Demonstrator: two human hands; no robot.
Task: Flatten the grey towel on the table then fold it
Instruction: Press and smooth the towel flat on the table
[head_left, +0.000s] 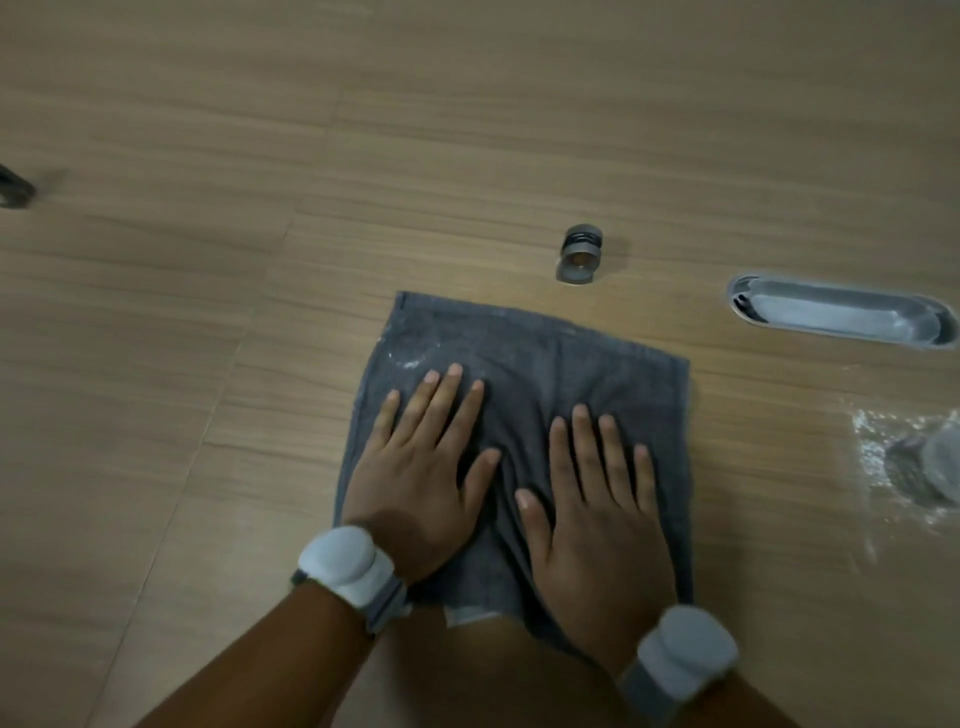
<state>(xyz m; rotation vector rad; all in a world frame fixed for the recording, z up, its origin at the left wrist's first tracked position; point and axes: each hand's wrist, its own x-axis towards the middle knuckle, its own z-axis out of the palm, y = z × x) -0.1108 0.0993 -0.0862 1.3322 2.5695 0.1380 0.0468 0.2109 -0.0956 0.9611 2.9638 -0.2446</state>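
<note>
Grey cloth towel (545, 353) lay under left hand (421, 467) and right hand (597, 514), both pressing flat-fingered; inward pushes could trap its middle ridge (511, 467).

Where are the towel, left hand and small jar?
grey towel (613, 374): head view, bare cloth near its far right corner.
left hand (421, 483): head view, back of the hand.
small jar (579, 255): head view, its round end.

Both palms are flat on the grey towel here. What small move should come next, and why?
Probably slide the left hand and right hand apart toward the side edges: the grey towel shows creases bunched between them, so it is not yet flat enough to fold.
</note>
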